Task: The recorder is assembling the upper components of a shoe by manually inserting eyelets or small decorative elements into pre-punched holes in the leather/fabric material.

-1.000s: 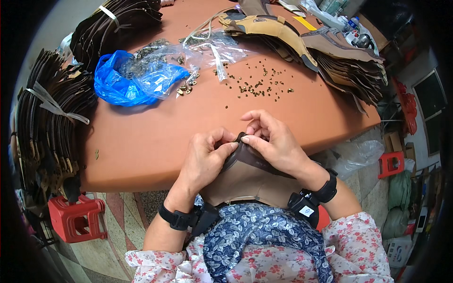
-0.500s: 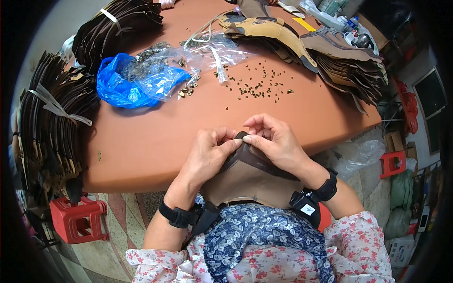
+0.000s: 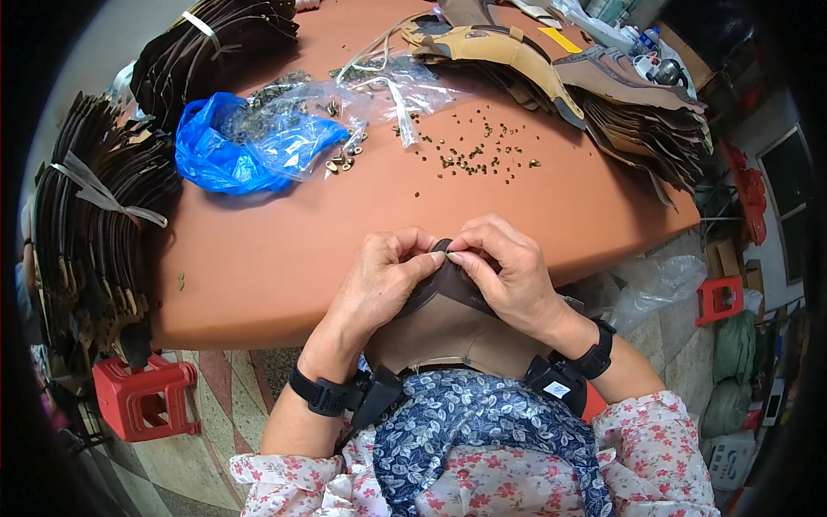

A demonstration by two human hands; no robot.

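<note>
At lower centre, my left hand [image 3: 379, 289] and right hand [image 3: 508, 276] pinch the top edge of a brown leather piece [image 3: 448, 314] between closed fingertips, steadying it near the table [image 3: 345, 250] edge for close work.

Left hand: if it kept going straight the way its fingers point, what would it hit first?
The left hand points right, so it would first meet the right hand, whose fingertips already pinch the same dark brown leather piece.
</note>
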